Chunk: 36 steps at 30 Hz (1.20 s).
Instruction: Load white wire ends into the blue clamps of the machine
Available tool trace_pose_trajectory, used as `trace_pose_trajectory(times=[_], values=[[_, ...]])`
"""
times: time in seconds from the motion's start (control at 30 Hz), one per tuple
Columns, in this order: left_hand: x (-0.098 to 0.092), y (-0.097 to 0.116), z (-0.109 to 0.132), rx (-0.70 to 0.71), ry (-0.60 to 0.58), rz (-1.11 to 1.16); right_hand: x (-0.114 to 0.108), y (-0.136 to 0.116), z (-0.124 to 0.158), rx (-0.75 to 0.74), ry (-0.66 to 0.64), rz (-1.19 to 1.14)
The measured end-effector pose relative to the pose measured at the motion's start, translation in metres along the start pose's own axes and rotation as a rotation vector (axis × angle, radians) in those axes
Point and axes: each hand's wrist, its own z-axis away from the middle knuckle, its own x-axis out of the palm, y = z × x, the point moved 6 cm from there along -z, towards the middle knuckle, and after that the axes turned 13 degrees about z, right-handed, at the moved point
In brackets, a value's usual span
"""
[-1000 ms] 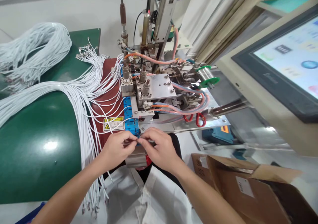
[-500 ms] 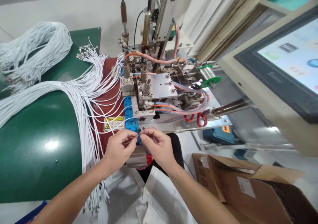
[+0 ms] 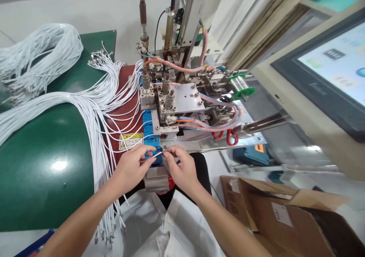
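Note:
My right hand [image 3: 182, 169] pinches the tip of a white cable [image 3: 157, 154] between thumb and forefinger. To its left, my left hand [image 3: 134, 165] is curled loosely round the same cable, with a gap showing between thumb and forefinger. Both hands are at the front end of a row of blue cable holders [image 3: 148, 129] on the machine's edge. Several white cables run from a large bundle [image 3: 85, 112] on the left into these holders. The small end piece at my right fingertips is too small to make out.
The metal machine [image 3: 182, 97] with orange hoses and a green-flanged wire spool [image 3: 241, 87] stands ahead. A second coil of cables [image 3: 57, 55] lies on the green table [image 3: 42, 181]. At right are a screen [image 3: 336, 67] and an opened cardboard box [image 3: 282, 215].
My left thumb and forefinger have moved apart, baring a short length of white cable. The cable tip and my right fingertips have shifted slightly right.

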Motion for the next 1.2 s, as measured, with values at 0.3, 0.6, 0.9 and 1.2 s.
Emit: trace_pose_trajectory(times=[0.3,0.6,0.9,1.2], values=[[0.002,-0.005,-0.005,0.125,-0.107,-0.151,0.015,0.021,-0.004,0.115,-0.124,0.094],[0.003,-0.010,-0.011,0.042,-0.070,-0.233,0.025,0.033,-0.011,0.285,-0.316,-0.075],[0.010,-0.005,-0.011,-0.005,-0.105,-0.403,0.026,0.036,-0.013,0.232,-0.358,-0.079],[0.009,-0.005,-0.011,-0.001,-0.103,-0.389,0.030,0.026,-0.017,0.108,-0.193,0.152]])
